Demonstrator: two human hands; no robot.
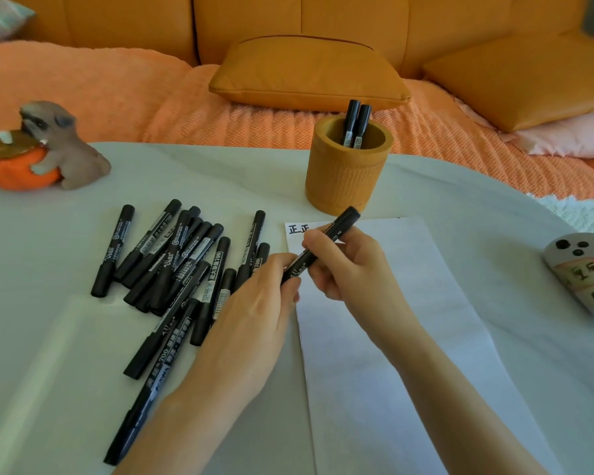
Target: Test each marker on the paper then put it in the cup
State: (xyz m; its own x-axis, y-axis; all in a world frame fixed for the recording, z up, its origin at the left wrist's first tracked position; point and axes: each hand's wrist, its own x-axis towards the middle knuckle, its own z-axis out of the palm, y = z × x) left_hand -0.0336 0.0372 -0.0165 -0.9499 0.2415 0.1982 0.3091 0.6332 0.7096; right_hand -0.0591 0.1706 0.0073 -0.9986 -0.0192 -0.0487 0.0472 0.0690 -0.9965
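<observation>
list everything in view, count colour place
table: one, white, foreground
paper: one, white, on table, two black characters written
cup: one, orange-brown, beyond paper
markers in cup: two, black, standing inside
held marker: one, black, above paper
loose markers: a dozen or more, black, piled left of paper
dog figurine: one, grey with orange bowl, table's far left
ghost figurine: one, white, table's right edge
cushions: several, mostly orange, sofa behind
left hand: pinches held marker's near end
right hand: grips its barrel

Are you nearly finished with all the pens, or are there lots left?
Just started. Two markers stand in the cup, and two marks are on the paper, so two look done. The left hand and right hand hold a third marker over the paper. The big pile on the table is left.
</observation>
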